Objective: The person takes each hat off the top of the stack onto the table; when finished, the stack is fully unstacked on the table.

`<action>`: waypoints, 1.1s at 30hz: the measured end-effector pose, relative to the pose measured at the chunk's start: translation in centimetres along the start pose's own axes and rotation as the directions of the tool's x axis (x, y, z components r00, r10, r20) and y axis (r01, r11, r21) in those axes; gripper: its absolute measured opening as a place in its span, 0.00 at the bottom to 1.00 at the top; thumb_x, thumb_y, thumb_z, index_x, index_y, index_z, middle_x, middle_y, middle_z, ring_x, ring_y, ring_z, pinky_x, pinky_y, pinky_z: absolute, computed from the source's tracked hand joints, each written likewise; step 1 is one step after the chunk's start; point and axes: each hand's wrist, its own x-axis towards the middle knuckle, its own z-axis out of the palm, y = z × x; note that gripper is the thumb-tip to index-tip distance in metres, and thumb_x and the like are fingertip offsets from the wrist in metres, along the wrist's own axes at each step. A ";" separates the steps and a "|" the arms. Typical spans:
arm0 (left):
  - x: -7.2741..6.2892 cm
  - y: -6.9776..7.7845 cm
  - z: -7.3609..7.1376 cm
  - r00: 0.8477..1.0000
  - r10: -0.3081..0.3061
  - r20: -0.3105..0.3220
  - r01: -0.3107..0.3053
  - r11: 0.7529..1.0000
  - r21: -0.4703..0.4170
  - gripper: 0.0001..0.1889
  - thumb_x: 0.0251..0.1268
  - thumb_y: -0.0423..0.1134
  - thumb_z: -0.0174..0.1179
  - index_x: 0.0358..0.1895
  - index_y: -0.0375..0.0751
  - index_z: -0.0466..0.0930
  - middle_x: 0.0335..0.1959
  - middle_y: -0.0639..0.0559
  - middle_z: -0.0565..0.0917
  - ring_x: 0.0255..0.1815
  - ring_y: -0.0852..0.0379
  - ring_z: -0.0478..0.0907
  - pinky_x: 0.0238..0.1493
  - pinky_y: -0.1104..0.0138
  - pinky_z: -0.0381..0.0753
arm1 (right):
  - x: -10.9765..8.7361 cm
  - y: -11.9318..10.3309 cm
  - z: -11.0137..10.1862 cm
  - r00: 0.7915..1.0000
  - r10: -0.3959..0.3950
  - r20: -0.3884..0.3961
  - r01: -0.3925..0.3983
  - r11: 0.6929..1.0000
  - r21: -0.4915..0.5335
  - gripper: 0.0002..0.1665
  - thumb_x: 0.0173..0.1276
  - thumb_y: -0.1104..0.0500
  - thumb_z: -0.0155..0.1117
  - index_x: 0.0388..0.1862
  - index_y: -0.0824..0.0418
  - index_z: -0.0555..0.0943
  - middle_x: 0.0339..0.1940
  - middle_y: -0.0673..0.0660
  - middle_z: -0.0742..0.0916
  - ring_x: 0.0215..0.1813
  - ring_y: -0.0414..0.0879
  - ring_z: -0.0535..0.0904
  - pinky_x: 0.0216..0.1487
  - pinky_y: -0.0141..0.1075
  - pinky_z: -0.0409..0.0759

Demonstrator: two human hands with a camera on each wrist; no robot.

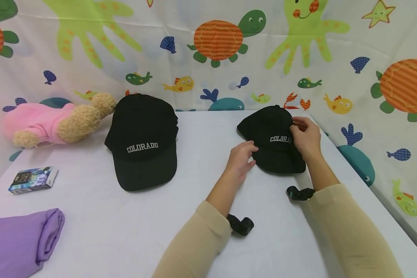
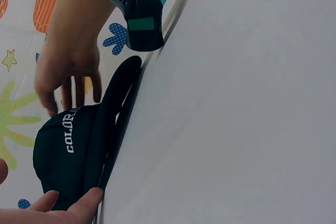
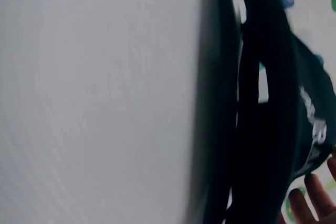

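A black cap (image 1: 276, 162) with white COLORADO lettering lies on the right side of the table, its brim toward the person. My left hand (image 1: 239, 162) is at the cap's left side, with fingertips right at the edge where brim meets crown. On the opposite side, my right hand (image 1: 307, 139) has its fingers against the crown and covers the last letters. The left wrist view shows the right hand's fingers (image 2: 79, 90) extended and loose over the cap (image 2: 58, 145). In the right wrist view, the brim (image 3: 268, 129) fills the middle, with spread fingers (image 3: 315, 195) beside the crown.
Black COLORADO caps (image 1: 146, 166) are stacked left of centre. Beside them lies a plush toy (image 1: 81, 121) in pink clothing. A small blue patterned box (image 1: 33, 180) and a folded purple cloth (image 1: 17, 243) are at the left. A sea-animal curtain (image 1: 201, 85) hangs behind the white table (image 1: 201, 154).
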 end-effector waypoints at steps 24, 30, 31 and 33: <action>0.6 -0.6 0.0 0.999 -0.008 0.051 0.008 1.000 -0.005 0.29 0.67 0.34 0.56 0.72 0.35 0.72 0.79 0.45 0.67 0.78 0.43 0.64 0.78 0.54 0.68 | -1.8 0.1 1.7 0.958 -0.245 0.150 0.278 0.922 -0.270 0.45 0.66 0.63 0.72 0.80 0.59 0.64 0.79 0.76 0.58 0.77 0.74 0.59 0.76 0.67 0.62; 0.2 -0.4 -1.0 0.997 -0.047 0.067 0.049 0.999 -0.023 0.26 0.70 0.33 0.54 0.70 0.33 0.74 0.70 0.38 0.75 0.70 0.42 0.75 0.72 0.53 0.76 | -1.5 0.5 1.6 0.961 -0.232 0.152 0.269 0.914 -0.304 0.46 0.66 0.64 0.71 0.81 0.57 0.62 0.79 0.75 0.57 0.77 0.75 0.60 0.76 0.67 0.62; 0.2 -0.3 -1.1 0.996 -0.055 0.071 0.058 0.998 -0.028 0.26 0.70 0.33 0.54 0.70 0.33 0.74 0.69 0.36 0.76 0.68 0.41 0.76 0.70 0.52 0.77 | -1.5 0.5 1.5 0.962 -0.229 0.150 0.266 0.914 -0.308 0.46 0.67 0.64 0.71 0.81 0.56 0.62 0.79 0.75 0.56 0.77 0.75 0.60 0.76 0.67 0.62; 0.1 -0.2 -1.4 0.994 -0.071 0.081 0.074 0.997 -0.028 0.26 0.69 0.33 0.53 0.70 0.33 0.74 0.66 0.34 0.78 0.66 0.41 0.79 0.68 0.53 0.80 | -1.3 0.5 1.4 0.963 -0.227 0.148 0.263 0.913 -0.313 0.47 0.67 0.64 0.70 0.82 0.56 0.61 0.79 0.75 0.56 0.77 0.75 0.60 0.75 0.67 0.63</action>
